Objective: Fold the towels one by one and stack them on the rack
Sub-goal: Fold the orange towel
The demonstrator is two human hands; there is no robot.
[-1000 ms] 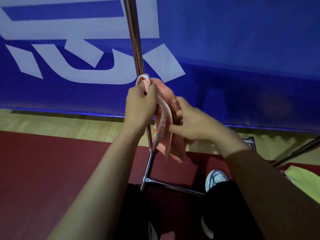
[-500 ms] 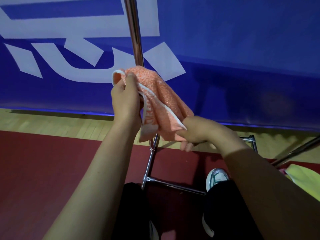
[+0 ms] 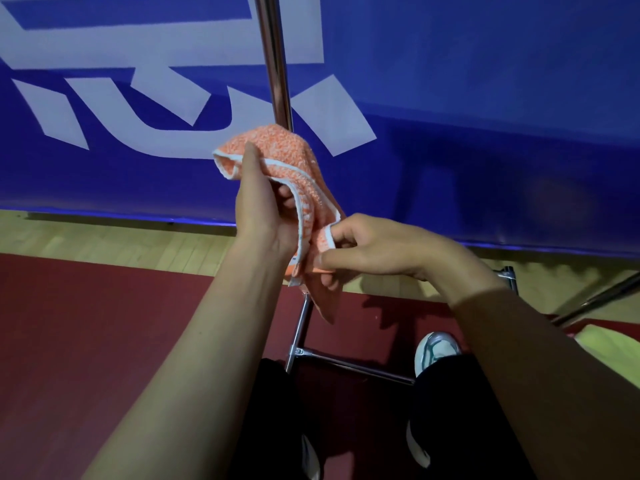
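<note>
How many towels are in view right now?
2: an orange towel held up in both hands before the metal pole, and a yellow-green towel at the right edge. Others may lie out of view.

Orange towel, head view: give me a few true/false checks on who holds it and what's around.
1. Both hands hold the orange towel. True: the left hand grips its upper part, the right hand pinches a lower edge.
2. The towel lies flat on the floor. False: it is held up in the air, in front of the metal pole.
3. The towel has a white border. True.
4. The banner behind is red. False: it is blue with white lettering.
5. A yellow-green cloth shows at the right edge. True.
</note>
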